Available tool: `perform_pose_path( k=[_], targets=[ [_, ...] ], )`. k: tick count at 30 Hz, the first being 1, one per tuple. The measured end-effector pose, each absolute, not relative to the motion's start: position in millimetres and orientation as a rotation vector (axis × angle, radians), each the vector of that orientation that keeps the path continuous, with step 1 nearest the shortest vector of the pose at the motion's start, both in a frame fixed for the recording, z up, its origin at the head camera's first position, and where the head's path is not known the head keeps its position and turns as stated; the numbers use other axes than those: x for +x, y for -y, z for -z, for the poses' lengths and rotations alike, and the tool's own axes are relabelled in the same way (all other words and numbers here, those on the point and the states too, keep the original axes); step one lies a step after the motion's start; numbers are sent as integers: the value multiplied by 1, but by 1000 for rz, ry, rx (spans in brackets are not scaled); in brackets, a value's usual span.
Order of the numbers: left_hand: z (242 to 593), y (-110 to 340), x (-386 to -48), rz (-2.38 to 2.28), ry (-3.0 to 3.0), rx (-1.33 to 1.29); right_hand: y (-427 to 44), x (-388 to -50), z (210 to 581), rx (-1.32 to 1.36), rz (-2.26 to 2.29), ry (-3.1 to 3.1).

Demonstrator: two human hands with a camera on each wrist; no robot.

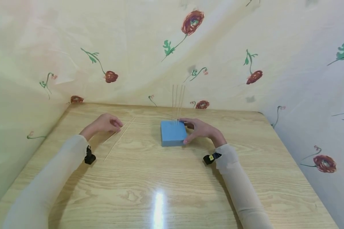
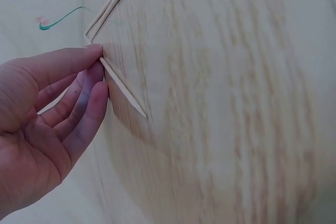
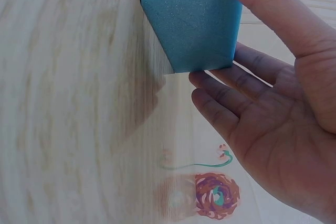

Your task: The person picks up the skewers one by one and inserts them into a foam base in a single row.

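Note:
In the head view my left hand (image 1: 107,123) is low over the table at left, pinching a thin wooden skewer (image 2: 122,85) between thumb and fingertips. Its pointed end juts out below the fingers in the left wrist view. More loose skewers (image 1: 114,146) lie slantwise on the wood beside that hand. At the middle stands a blue foam block (image 1: 172,132), with several upright skewers (image 1: 173,101) stuck in its top toward the back right. My right hand (image 1: 202,128) grips the block's right side, thumb at the front corner and fingers behind.
The wood-grain table (image 1: 126,197) carries a bright light reflection near its front. A flower-printed cloth (image 1: 143,47) hangs behind the table and along its sides. Each wrist wears a small black camera, such as the left wrist camera (image 1: 89,156).

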State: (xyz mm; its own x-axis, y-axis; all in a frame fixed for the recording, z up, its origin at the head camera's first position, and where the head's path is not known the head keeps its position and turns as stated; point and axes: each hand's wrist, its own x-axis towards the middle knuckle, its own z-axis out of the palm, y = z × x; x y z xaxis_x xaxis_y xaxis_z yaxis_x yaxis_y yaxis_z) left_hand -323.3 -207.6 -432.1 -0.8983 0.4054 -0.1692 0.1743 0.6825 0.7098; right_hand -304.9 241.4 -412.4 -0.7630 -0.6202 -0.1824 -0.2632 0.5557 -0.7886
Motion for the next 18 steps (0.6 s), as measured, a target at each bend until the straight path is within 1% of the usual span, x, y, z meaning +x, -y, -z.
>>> perform_pose_path(
  k=[18],
  targets=[
    [430,206,-315,-1107,-2575,442,-243,-307,413,-714,1097,-2343]
  ],
)
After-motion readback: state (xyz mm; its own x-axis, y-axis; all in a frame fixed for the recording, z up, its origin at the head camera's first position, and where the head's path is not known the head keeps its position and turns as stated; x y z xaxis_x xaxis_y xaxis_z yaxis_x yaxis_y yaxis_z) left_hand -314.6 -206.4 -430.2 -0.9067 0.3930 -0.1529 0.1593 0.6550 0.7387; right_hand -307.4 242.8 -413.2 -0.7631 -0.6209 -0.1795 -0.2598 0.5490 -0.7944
